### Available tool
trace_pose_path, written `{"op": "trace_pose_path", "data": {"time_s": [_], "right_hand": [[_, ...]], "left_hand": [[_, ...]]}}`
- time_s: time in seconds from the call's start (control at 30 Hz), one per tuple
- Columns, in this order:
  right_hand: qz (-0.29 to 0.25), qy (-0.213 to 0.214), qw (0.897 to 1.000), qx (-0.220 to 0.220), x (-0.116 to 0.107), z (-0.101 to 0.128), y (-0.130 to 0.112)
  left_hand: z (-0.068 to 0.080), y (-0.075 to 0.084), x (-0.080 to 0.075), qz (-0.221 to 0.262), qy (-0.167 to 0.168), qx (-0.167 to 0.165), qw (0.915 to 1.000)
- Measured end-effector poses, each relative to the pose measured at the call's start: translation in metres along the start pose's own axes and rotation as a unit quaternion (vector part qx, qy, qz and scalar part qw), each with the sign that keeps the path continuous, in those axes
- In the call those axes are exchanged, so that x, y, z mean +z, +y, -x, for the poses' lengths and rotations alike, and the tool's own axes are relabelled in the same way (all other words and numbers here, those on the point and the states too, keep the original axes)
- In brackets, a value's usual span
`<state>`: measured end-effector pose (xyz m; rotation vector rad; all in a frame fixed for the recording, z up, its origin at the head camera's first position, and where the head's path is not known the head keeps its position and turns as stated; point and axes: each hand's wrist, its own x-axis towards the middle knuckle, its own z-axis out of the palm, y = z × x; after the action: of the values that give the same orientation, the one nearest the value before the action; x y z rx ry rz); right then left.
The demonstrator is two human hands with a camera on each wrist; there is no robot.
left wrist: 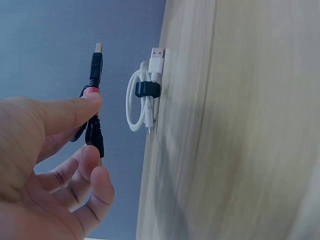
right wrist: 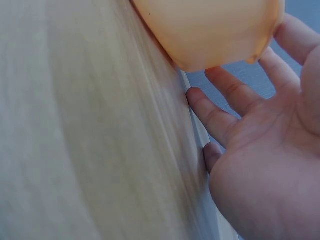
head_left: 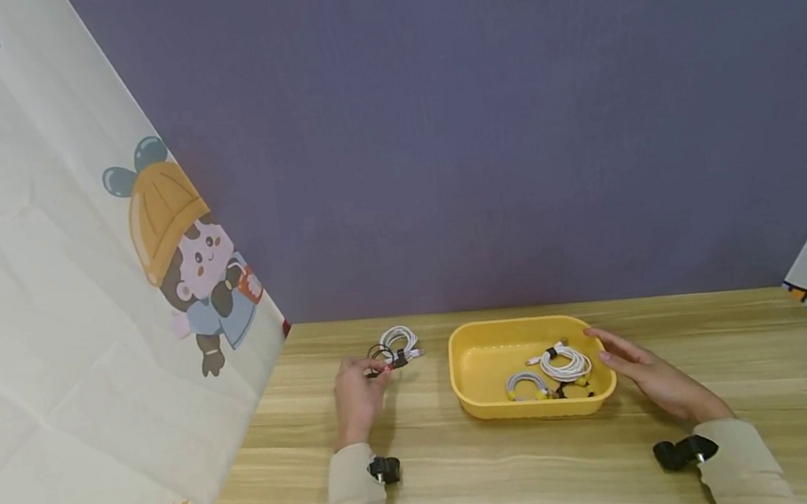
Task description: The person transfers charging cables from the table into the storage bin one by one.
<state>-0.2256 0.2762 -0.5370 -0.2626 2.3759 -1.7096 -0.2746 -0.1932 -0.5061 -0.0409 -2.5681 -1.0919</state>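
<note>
Left hand [left wrist: 45, 165] is pinching a black cable [left wrist: 94, 107] w/ a red band btwn thumb and fingertips, lifted just off the surface [head_left: 477, 478]. A white cable [left wrist: 142, 95], coiled and clipped w/ a dark tie, is lying just beyond those fingers, still outside the tray.

Right hand [head_left: 649, 377] is resting flat, fingers straight, against the near-right wall of the yellow tray [head_left: 478, 398], gripping nothing.

Progress, as I judge it: approx. three bundles [head_left: 550, 373] are already sitting in the tray, just left of the right hand; two cables are left outside.

Materials: tray is smooth, glossy plastic w/ rounded corners; cables are thin, rubbery loops; surface is pale wood-grain laminate.
</note>
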Motion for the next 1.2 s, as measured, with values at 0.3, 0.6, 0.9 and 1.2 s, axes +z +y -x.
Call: {"op": "trace_pose_path", "data": {"time_s": [0.3,0.6,0.9,1.2], "right_hand": [[-0.004,0.001,1.0,0.006,0.002,0.001,-0.001],[-0.008,-0.004,1.0,-0.002,0.002,0.002,-0.001],[-0.003,-0.001,1.0,0.008,0.003,0.005,-0.009],[-0.001,0.004,1.0,0.006,0.003,0.005,-0.009]], "left_hand": [[0.001,0.004,0.006,0.001,-0.001,0.01,0.9999],[0.001,0.011,0.007,0.001,-0.005,0.022,0.9997],[0.002,0.02,0.004,0.002,-0.011,0.025,0.9996],[0.003,0.028,0.009,0.003,-0.016,0.037,0.9992]]}}
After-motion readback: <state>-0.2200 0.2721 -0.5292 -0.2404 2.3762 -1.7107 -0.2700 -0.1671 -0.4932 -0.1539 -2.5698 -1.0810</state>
